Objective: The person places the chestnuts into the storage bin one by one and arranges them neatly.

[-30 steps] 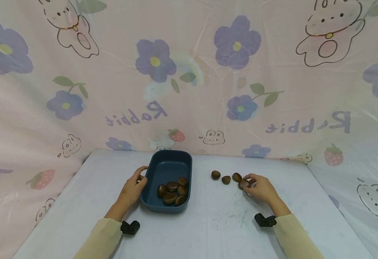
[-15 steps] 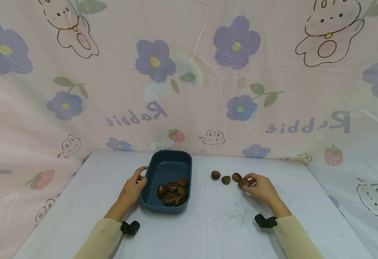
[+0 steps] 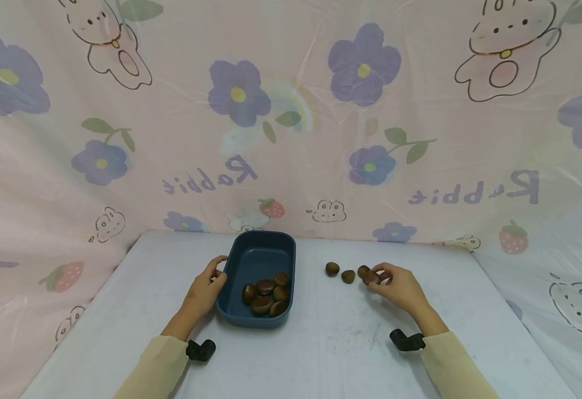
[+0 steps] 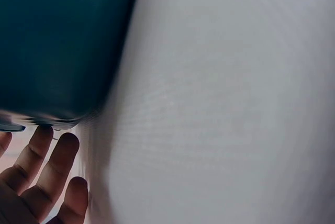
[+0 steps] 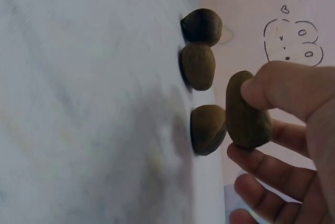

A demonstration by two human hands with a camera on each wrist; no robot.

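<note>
A dark blue rectangular box (image 3: 266,244) stands left of centre in the head view, several brown chestnuts (image 3: 261,305) lying in its near half. My left hand (image 3: 202,291) grips the box's left side, thumb at the rim. In the left wrist view, its fingertips (image 4: 68,143) are right at the outer wall and the thumb is hidden. My right hand (image 3: 401,285) pinches a chestnut (image 5: 246,114) between thumb and fingers, raised off the table. Close by on the table lie three more chestnuts (image 5: 208,129), the nearest partly overlapped by the held one in the head view.
The white table (image 3: 320,354) meets a pink cloth backdrop (image 3: 300,166) printed with flowers and rabbits. Black wrist pieces (image 3: 201,351) sit at both sleeve cuffs. Between the box and the loose chestnuts runs a strip of tabletop with faint dark marks.
My right hand has lifted its chestnut slightly and shifted it a little to the left, toward the neighbouring one. The left hand and the box have stayed in place.
</note>
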